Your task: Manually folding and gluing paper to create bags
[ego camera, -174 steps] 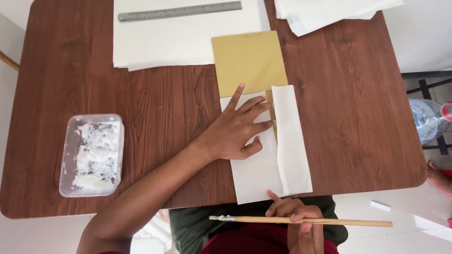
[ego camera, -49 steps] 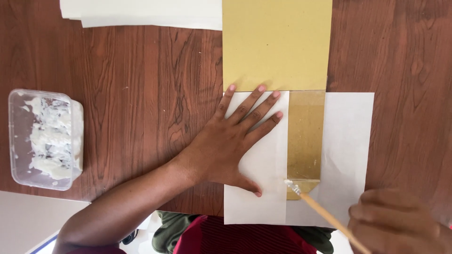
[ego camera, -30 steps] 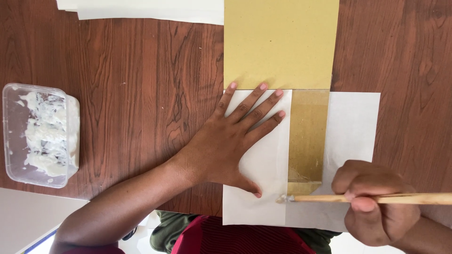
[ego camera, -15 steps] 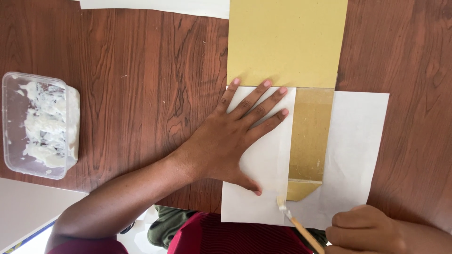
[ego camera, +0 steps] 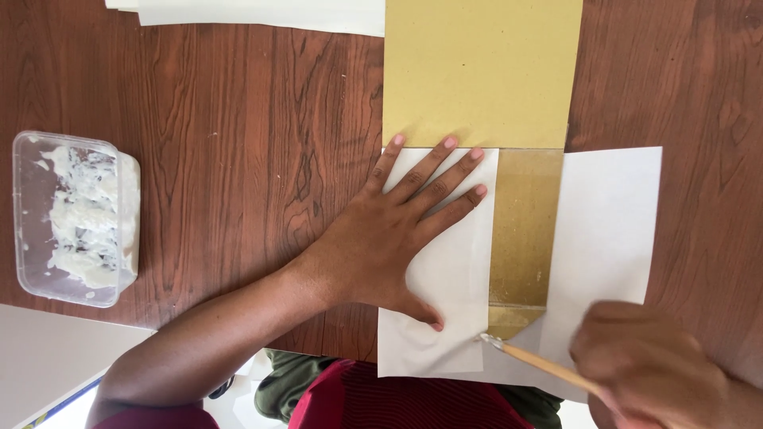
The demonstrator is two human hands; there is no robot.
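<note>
White paper [ego camera: 445, 318] lies at the near edge of the desk [ego camera: 238, 159], folded in two flaps over a gold sheet [ego camera: 481, 71] that extends away from the person. Between the flaps a strip of the gold sheet is exposed, glossy in appearance, narrowing to a point at its near end.

Left hand [ego camera: 389, 238]: flat, palm down, fingers spread across the left flap, fingertips reaching toward the far edge of that flap and the thumb near its lower part. It grips nothing; it presses the paper against the desk. The forearm crosses from the lower left of the view.

Right hand [ego camera: 652, 373]: blurred at the lower right corner, closed around the handle of a brush [ego camera: 532, 361]. The brush tip sits at the near end of the gold strip, where the left flap's edge meets it. The finger arrangement on the handle cannot be made out.

Assessment of the brushing step: it is best served by keeping the left palm flat and firm so that the flap does not shift under the bristles, and by running the tip along the strip close to the flap edge without straying onto the white surface. A low, slanted brush angle, as observed, appears suitable for even coverage.

Other items: a clear plastic tub [ego camera: 71, 218] with white paste stands well apart at the left of the desk. More white sheets [ego camera: 262, 12] lie at the far edge.
</note>
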